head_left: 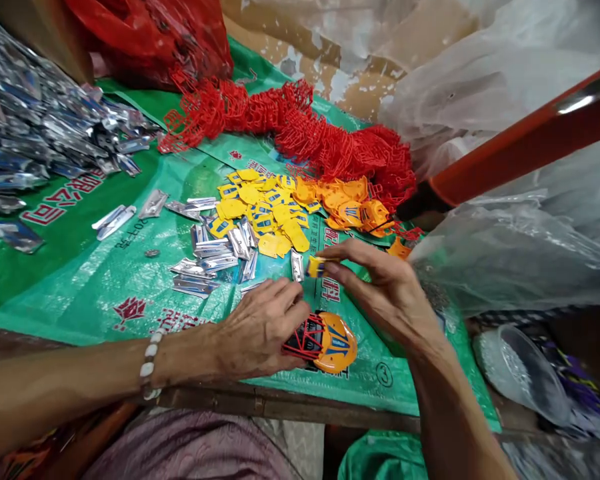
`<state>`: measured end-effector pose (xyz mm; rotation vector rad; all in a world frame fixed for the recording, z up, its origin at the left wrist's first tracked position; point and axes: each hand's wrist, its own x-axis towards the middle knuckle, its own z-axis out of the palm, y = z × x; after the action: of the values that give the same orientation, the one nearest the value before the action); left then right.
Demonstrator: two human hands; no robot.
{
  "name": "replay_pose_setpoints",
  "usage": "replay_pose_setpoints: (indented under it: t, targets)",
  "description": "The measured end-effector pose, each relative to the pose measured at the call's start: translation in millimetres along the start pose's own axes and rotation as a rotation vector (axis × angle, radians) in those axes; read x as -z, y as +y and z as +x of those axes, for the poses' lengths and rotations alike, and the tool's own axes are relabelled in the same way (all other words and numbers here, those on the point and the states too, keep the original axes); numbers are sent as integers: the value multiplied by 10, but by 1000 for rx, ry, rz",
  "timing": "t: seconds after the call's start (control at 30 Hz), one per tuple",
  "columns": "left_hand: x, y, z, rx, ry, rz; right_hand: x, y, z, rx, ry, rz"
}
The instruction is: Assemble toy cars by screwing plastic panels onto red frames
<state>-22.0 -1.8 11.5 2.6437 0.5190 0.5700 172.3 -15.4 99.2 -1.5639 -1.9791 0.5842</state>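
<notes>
My left hand (pixel 260 330) is closed on an orange toy helmet with a red wire-like face guard (pixel 323 341), held near the front edge of the green woven sheet (pixel 80 280). My right hand (pixel 380 283) pinches a small yellow piece with a blue mark (pixel 315 267) just above the helmet. A heap of yellow pieces (pixel 265 210) and orange pieces (pixel 350 203) lies beyond my hands. Red plastic face guards (pixel 320 137) are piled behind them. Small silver foil packets (pixel 215 257) lie to the left of the yellow heap.
A large pile of silver packets (pixel 35 127) fills the far left. A red plastic bag (pixel 150 37) sits at the back. Clear plastic bags (pixel 510 253) crowd the right, with an orange bar (pixel 525 143) crossing above them. A clear cup (pixel 523 373) lies lower right.
</notes>
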Motion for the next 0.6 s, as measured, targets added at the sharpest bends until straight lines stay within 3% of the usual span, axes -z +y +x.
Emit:
replay_pose_setpoints:
  t: [0.07,0.13,0.23,0.4,0.6]
  targets:
    - [-12,-11,10,-10,26,-9,152,-73,-150,-49,-29,76]
    - [-43,-19,12,-21,58,-15,217,-111,-280,-75,-168,126]
    - [-96,-25,-1,-35,136,-39,126,-89,-409,4,-301,146]
    - [-113,-36,-17,-35,198,-110,-232,-28,-477,194,-194,90]
    - [-3,-109,-9,-31,96,-221,-428,-119,-637,155,39,-161]
